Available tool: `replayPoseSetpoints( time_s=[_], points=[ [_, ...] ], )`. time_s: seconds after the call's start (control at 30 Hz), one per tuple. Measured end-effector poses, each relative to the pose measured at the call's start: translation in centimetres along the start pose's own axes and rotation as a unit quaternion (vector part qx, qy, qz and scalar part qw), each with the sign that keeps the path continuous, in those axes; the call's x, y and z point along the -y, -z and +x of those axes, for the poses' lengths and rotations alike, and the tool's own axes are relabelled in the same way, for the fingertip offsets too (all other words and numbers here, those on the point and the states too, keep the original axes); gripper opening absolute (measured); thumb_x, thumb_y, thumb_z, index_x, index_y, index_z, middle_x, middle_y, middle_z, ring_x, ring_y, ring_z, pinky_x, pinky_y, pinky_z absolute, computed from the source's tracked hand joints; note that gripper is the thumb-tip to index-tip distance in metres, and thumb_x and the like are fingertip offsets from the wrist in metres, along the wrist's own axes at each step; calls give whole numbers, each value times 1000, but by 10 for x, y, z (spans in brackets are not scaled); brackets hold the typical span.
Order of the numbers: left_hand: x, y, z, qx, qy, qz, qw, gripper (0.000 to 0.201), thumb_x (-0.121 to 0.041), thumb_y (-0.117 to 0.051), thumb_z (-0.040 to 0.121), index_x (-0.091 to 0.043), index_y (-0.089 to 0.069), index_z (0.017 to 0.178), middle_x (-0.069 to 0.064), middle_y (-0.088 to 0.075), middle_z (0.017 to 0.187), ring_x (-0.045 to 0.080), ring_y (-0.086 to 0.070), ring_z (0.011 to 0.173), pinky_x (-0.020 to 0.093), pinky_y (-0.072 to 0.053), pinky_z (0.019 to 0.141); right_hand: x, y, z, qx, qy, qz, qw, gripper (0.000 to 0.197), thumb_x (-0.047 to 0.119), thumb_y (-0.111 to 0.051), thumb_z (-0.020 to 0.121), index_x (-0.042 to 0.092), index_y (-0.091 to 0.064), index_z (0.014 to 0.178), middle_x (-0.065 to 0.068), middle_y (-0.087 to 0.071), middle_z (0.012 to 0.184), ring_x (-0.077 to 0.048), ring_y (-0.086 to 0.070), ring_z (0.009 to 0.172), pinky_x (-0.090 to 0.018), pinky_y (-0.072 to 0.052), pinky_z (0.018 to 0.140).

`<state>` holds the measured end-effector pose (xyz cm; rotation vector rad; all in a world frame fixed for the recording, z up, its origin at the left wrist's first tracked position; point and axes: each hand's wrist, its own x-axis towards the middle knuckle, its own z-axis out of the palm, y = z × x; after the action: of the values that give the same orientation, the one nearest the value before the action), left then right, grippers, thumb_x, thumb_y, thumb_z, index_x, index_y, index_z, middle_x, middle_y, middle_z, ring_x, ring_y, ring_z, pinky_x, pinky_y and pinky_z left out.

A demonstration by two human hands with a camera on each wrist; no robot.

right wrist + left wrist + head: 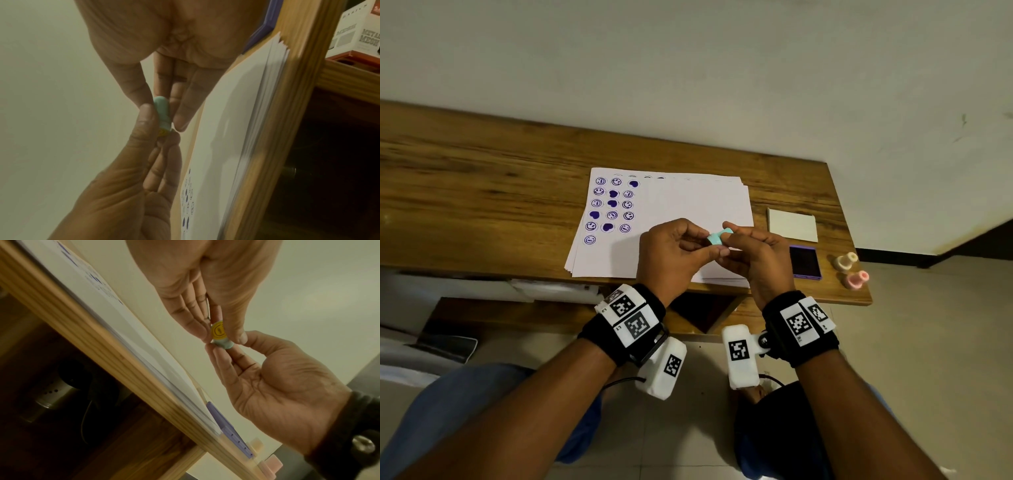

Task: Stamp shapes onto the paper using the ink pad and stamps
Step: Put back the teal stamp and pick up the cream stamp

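A small teal stamp [717, 237] with a yellow smiley face [218, 331] is held in the air over the near part of the white paper stack [688, 202]. My left hand [713, 244] pinches the end with the yellow face, and my right hand [728, 240] pinches the teal handle end [162, 106]. The top sheet carries rows of purple smiley and heart prints [612, 205] down its left side. An open purple ink pad [804, 261] lies on the table just right of the paper.
The wooden table [482, 188] stands against a pale wall. The ink pad's white lid [792, 226] lies behind the pad. A cream stamp [845, 261] and a pink stamp [856, 279] lie near the table's right edge. A shelf runs under the tabletop.
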<state>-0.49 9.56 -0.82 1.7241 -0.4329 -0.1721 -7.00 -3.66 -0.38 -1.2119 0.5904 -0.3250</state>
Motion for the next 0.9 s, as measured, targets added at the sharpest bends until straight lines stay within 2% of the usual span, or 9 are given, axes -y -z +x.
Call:
replayPoseSetpoints(
  time_s=[0.13, 0.27, 0.4, 0.47, 0.53, 0.63, 0.73, 0.83, 0.9],
  points=[
    [5, -1, -1, 2, -21, 28, 999, 31, -21, -88, 65, -5, -73, 87, 2, -74, 81, 6, -71, 72, 22, -59, 68, -1, 1, -2, 2, -1, -10, 1000, 8, -4, -68, 86, -2, -75, 88, -4, -76, 107, -26, -75, 84, -32, -59, 70],
    [14, -3, 1, -4, -3, 24, 1000, 22, -7, -82, 71, -4, -69, 88, 8, -74, 86, 11, -73, 78, 36, -61, 73, -7, -5, -6, -13, 37, -81, 996, 25, -4, -71, 85, 8, -74, 108, -11, -72, 103, -27, -74, 91, -38, -62, 75],
    [11, -11, 6, 32, 9, 32, 999, 29, -20, -83, 72, -12, -68, 96, 1, -74, 92, 6, -70, 79, 23, -59, 71, -2, 1, -1, -63, 64, -119, 989, 24, 0, -76, 82, 8, -75, 104, -14, -73, 98, -28, -74, 88, -37, -62, 72],
    [12, -17, 8, 53, 6, 66, 996, 41, -34, -83, 71, -17, -68, 105, -5, -71, 101, 5, -67, 89, 20, -56, 76, 7, 12, 10, -91, 80, -157, 980, 23, 6, -81, 78, 8, -76, 100, -13, -75, 91, -26, -75, 81, -38, -61, 70],
    [16, -22, 10, 60, -8, 141, 988, 44, -43, -78, 74, -21, -67, 111, -6, -67, 112, 10, -60, 102, 25, -51, 87, 22, 23, 29, -132, 109, -265, 949, 24, 19, -84, 75, 15, -76, 97, -3, -75, 85, -17, -73, 75, -34, -59, 69],
    [19, -29, 13, 70, -54, 261, 961, 38, -46, -72, 80, -25, -68, 112, -6, -66, 119, 16, -54, 111, 31, -45, 94, 58, 37, 65, -149, 141, -460, 864, 20, 31, -81, 76, 25, -74, 93, 12, -70, 82, -9, -67, 77, -25, -53, 73],
    [21, -33, 16, 105, -61, 334, 935, 37, -45, -68, 83, -27, -66, 115, -8, -63, 122, 18, -51, 116, 37, -44, 95, 82, 44, 106, -131, 116, -564, 807, 21, 26, -79, 77, 22, -75, 97, 6, -69, 84, -13, -65, 85, -19, -41, 72],
    [24, -34, 14, 152, -47, 396, 904, 38, -44, -64, 86, -29, -63, 120, -9, -57, 128, 19, -46, 120, 39, -36, 97, 84, 50, 141, -113, 87, -621, 771, 24, 26, -82, 72, 21, -75, 95, 1, -73, 91, -18, -68, 90, -20, -40, 70],
    [26, -35, 15, 156, -46, 405, 900, 37, -43, -64, 86, -29, -63, 121, -9, -55, 129, 18, -46, 120, 40, -35, 99, 80, 54, 156, -102, 64, -641, 758, 27, 26, -83, 70, 21, -75, 95, 0, -73, 92, -18, -67, 89, -20, -42, 70]
  ],
)
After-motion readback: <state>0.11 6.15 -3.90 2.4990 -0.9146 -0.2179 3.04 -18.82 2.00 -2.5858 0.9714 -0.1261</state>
